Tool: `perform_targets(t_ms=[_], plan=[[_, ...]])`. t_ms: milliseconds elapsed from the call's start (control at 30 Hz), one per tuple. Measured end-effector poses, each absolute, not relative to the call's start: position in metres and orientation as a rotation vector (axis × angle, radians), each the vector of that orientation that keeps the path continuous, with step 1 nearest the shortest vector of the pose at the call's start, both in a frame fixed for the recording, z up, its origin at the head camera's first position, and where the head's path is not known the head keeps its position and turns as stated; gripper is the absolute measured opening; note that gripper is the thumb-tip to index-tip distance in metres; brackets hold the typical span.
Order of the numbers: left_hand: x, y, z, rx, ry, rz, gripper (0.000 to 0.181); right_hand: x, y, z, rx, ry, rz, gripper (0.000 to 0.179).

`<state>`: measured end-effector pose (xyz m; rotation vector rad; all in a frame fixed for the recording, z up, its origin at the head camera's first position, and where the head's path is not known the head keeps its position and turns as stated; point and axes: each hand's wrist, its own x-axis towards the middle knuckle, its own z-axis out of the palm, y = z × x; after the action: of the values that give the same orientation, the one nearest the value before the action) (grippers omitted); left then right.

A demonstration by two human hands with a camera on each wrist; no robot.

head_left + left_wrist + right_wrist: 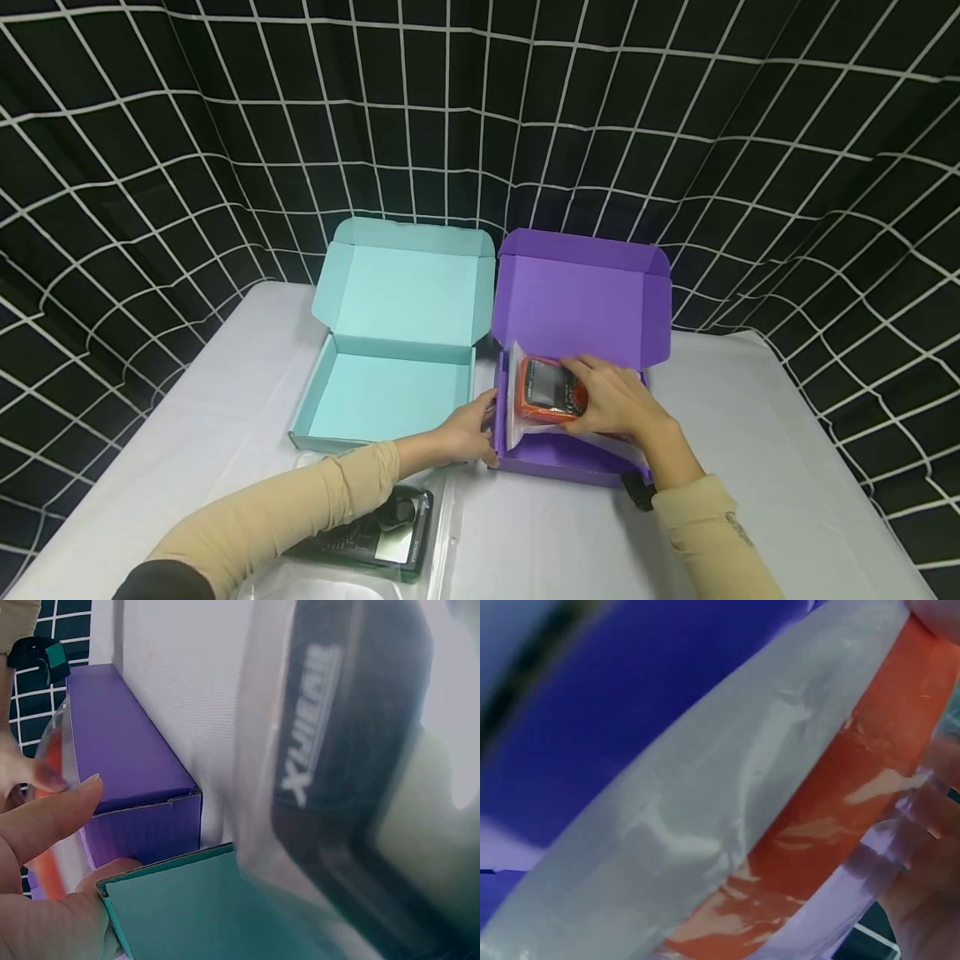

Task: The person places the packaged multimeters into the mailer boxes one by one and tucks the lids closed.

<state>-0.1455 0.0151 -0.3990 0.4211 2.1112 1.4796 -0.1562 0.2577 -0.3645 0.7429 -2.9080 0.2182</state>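
Observation:
My right hand (611, 396) grips an orange-and-black multimeter (550, 385) in a clear plastic bag (516, 408). Grey screen and dial face up, the meter lies tilted within the purple box (558, 468). Orange casing (821, 810) shows through the plastic in the right wrist view, with fingers along its far side. At the purple box's front left corner, my left hand (462, 429) holds the wall. Seen from the left wrist, its thumb (60, 814) lies over the box edge, with another finger low against the side, beside the teal box (195, 907).
The teal box (298, 437) stands open-lidded to the left, nothing inside its visible floor. Under my left forearm, a black-and-green meter (408, 533) lies in a clear zip bag (442, 550). A white cloth covers the table (750, 433); a black gridded curtain (480, 83) hangs behind.

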Motion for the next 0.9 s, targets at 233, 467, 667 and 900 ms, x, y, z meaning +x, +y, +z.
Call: perform_targets(t_ms=[233, 467, 667, 900], plan=[[-0.145, 0.015, -0.398, 0.436, 2.127, 1.461, 0.107, -0.16, 0.259, -0.378, 0.685, -3.059, 0.211, 0.091], [-0.145, 0.016, -0.399, 0.434, 2.108, 1.475, 0.107, -0.163, 0.257, -0.389, 0.717, -3.094, 0.215, 0.089], [-0.145, 0.016, -0.399, 0.425, 2.118, 1.47, 0.107, -0.164, 0.255, -0.392, 0.705, -3.111, 0.249, 0.088], [-0.146, 0.016, -0.4, 0.41, 2.115, 1.469, 0.108, -0.165, 0.255, -0.395, 0.73, -3.106, 0.279, 0.089]])
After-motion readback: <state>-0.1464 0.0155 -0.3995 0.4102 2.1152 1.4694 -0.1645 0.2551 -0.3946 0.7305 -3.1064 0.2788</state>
